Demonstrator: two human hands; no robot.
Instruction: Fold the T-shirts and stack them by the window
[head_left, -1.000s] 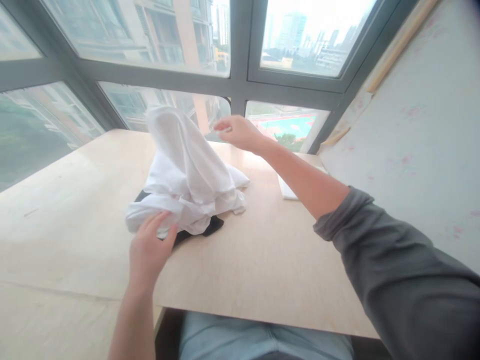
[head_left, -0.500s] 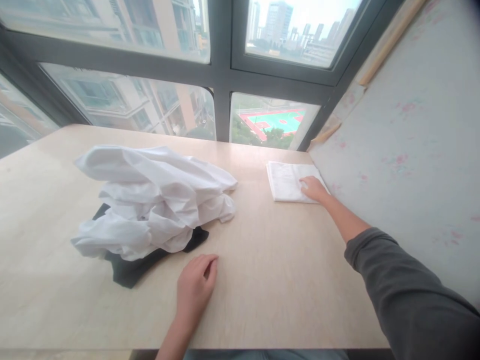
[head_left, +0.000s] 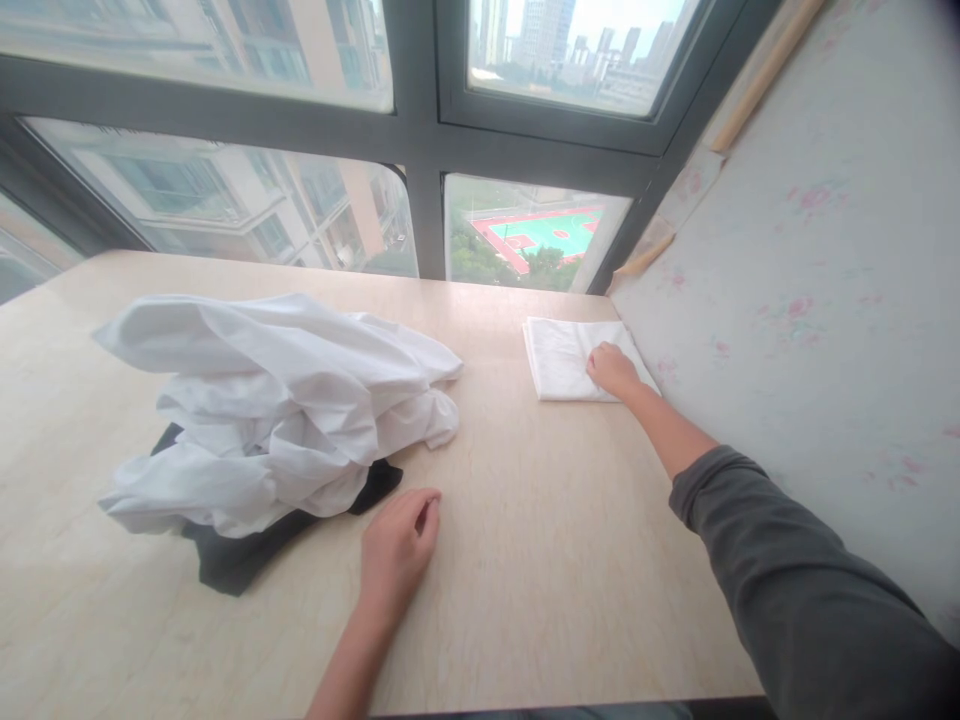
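My left hand (head_left: 399,545) rests on the table (head_left: 525,560), its fingers curled in and the thumb close beside them, with nothing visible in it. Just left of it lies a loose heap of white cloth (head_left: 300,390), crumpled, on top of a black cloth (head_left: 240,555) that shows only at its edges. At the far right, my right hand (head_left: 615,370) is closed down on a folded white cloth (head_left: 559,365), a flat rectangle in several layers. Its fingertips are mostly hidden; the cloth creases slightly beside them.
A dark window frame (head_left: 424,150) with glass panes borders the far side of the table. On the right stands a wall with floral wallpaper (head_left: 810,260), close to the folded cloth. The table's front edge runs along the bottom of the view.
My right hand's fingers have curled in from a more spread shape on the folded cloth. The view has shifted slightly. My left hand stays curled on the table.
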